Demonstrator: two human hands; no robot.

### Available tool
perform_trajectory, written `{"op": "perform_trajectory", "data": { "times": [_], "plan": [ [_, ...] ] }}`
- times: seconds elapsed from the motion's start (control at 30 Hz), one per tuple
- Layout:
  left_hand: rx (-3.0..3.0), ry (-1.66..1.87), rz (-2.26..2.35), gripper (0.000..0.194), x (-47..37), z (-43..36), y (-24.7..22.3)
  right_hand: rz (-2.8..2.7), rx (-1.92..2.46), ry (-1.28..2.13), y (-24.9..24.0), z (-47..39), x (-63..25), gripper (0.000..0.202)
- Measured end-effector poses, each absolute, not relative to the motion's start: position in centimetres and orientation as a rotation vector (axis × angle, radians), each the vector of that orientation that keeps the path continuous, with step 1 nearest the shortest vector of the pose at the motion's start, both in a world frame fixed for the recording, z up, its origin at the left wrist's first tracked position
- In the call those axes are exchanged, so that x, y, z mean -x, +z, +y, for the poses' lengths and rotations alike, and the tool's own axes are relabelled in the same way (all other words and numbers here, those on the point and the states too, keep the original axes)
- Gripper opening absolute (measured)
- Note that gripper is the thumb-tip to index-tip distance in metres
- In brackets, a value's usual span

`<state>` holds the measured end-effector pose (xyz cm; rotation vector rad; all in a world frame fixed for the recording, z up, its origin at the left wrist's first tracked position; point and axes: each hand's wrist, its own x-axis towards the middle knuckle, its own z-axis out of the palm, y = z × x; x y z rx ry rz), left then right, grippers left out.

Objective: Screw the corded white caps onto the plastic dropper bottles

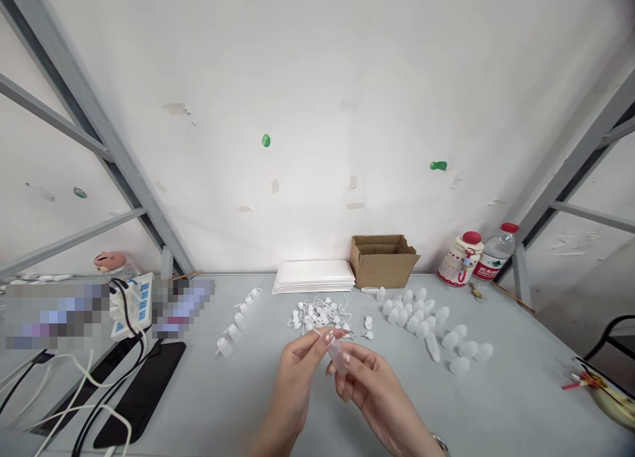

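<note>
In front of me, above the table, my right hand (364,377) is closed around a small translucent plastic bottle (338,356), tilted with its top toward the left. My left hand (302,364) pinches a small white cap at the bottle's top end; the fingertips mostly cover it. Just beyond both hands lies a pile of white caps with thin cords (317,313). A couple of loose caps (368,323) sit beside it. To the right stand several frosted translucent bottles (411,315). A slanting row of bottles with white pieces attached (239,321) is on the left.
Against the wall are a stack of white sheets or envelopes (313,275) and an open cardboard box (384,265). A red-lidded jar (460,262) and a water bottle (497,252) stand back right. At left are a power strip (136,305), cables and a black slab (143,391).
</note>
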<state>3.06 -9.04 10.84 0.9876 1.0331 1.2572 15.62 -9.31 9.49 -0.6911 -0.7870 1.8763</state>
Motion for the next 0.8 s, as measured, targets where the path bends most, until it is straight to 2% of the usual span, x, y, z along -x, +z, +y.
{"op": "perform_trajectory", "data": {
  "times": [0.17, 0.5, 0.8],
  "plan": [
    [-0.995, 1.247, 1.067, 0.031, -3.62, -9.3, 10.77, -0.866, 0.803, 1.718, 9.57, -9.61, -15.69, 0.028],
    [-1.038, 1.186, 0.908, 0.031, -3.42, -9.38, 10.82, -0.454, 0.371, 2.193, 8.77, -9.32, -16.2, 0.021],
    [-0.854, 1.278, 0.945, 0.029, -3.37, -9.17, 11.1, -0.58, 0.429, 2.091, 9.03, -9.41, -15.68, 0.021]
  ]
}}
